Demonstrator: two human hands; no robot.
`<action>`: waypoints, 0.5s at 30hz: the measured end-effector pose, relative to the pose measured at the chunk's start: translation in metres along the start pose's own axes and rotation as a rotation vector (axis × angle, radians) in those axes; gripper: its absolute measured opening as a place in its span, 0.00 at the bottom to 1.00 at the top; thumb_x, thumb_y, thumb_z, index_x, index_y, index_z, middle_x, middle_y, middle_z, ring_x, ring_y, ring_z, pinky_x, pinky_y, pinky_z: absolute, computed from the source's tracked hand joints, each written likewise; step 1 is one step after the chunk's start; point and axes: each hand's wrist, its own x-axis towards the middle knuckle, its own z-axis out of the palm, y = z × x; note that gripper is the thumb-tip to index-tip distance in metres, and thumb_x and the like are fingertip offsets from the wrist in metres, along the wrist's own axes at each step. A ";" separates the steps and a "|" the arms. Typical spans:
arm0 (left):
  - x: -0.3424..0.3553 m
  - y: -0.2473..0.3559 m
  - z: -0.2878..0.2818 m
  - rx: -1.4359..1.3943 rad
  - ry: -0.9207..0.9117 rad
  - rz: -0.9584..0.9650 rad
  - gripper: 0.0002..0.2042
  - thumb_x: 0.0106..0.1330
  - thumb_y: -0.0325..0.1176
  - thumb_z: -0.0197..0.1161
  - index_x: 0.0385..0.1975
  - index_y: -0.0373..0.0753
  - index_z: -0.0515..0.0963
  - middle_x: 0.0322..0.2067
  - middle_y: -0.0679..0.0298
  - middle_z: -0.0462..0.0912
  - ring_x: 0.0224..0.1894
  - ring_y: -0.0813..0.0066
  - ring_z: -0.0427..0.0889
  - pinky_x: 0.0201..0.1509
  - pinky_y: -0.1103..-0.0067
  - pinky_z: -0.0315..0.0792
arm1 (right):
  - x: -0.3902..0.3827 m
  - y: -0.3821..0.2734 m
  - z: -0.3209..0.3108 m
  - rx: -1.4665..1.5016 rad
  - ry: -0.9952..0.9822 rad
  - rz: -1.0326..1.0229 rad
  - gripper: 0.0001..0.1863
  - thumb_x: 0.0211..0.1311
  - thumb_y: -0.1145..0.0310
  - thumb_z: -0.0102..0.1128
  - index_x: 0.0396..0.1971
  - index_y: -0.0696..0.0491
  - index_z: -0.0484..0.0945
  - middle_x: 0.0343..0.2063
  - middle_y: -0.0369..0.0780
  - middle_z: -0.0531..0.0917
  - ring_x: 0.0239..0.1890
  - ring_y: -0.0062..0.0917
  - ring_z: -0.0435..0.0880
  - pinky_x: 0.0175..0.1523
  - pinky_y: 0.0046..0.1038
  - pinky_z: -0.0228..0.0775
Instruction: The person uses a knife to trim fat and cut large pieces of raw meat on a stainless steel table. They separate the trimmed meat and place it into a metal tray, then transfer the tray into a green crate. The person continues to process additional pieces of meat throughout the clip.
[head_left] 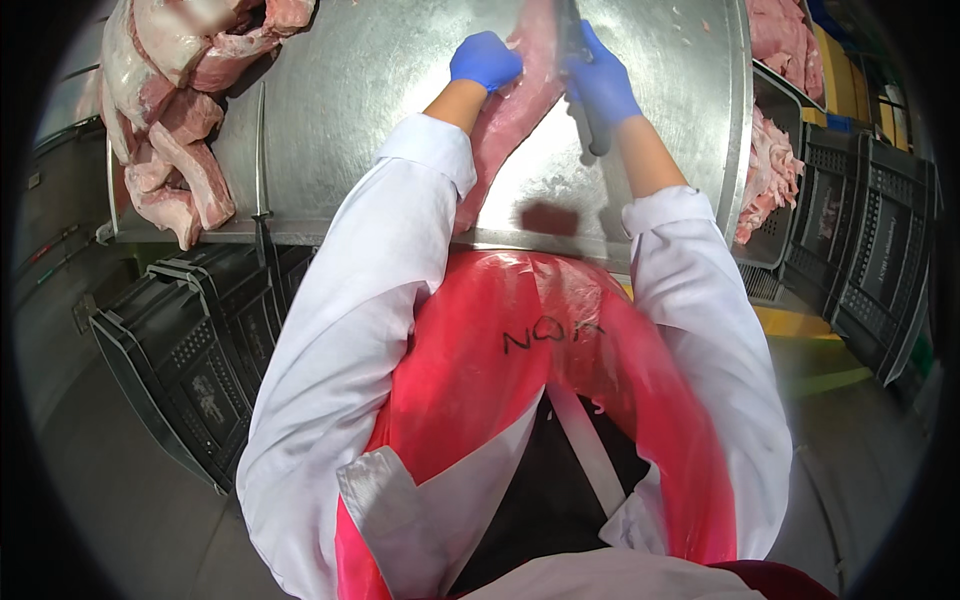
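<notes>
A long strip of pale pink meat point(512, 120), which looks like pork loin, lies lengthwise on the metal table point(370, 60). Its far end runs out of the picture. My left hand point(486, 62), in a blue glove, is closed at the strip's left edge with the fingers curled against it. On the other side my right hand point(603, 82), gloved too, wraps round the handle of a knife point(598, 140). The blade points away from me along the right side of the meat, and its tip is cut off by the upper edge.
A pile of larger meat cuts point(165, 120) covers the table's left end. A sharpening steel point(262, 160) lies beside it, its dark handle over the near edge. Meat pieces fill containers point(772, 175) at right. Black crates point(190, 360) stand left and right point(850, 220).
</notes>
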 end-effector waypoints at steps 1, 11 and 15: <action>0.014 -0.022 0.011 -0.058 0.051 -0.003 0.13 0.55 0.39 0.63 0.27 0.33 0.84 0.29 0.47 0.86 0.33 0.55 0.87 0.43 0.69 0.79 | -0.003 -0.007 -0.005 -0.033 -0.006 0.014 0.37 0.66 0.72 0.58 0.74 0.39 0.59 0.26 0.40 0.83 0.21 0.19 0.81 0.29 0.24 0.78; 0.030 -0.049 0.010 -0.151 0.125 0.168 0.12 0.62 0.36 0.58 0.29 0.33 0.82 0.32 0.45 0.85 0.37 0.51 0.85 0.44 0.67 0.78 | -0.035 -0.004 -0.020 -0.170 -0.539 -0.039 0.33 0.68 0.74 0.55 0.72 0.40 0.63 0.30 0.34 0.80 0.26 0.16 0.77 0.33 0.21 0.75; 0.046 -0.060 0.001 -0.094 0.088 0.273 0.12 0.63 0.36 0.58 0.31 0.34 0.83 0.29 0.51 0.84 0.34 0.58 0.83 0.43 0.69 0.76 | -0.068 0.000 -0.062 -0.390 -0.597 -0.072 0.34 0.68 0.70 0.54 0.73 0.39 0.61 0.32 0.38 0.81 0.28 0.21 0.79 0.37 0.25 0.76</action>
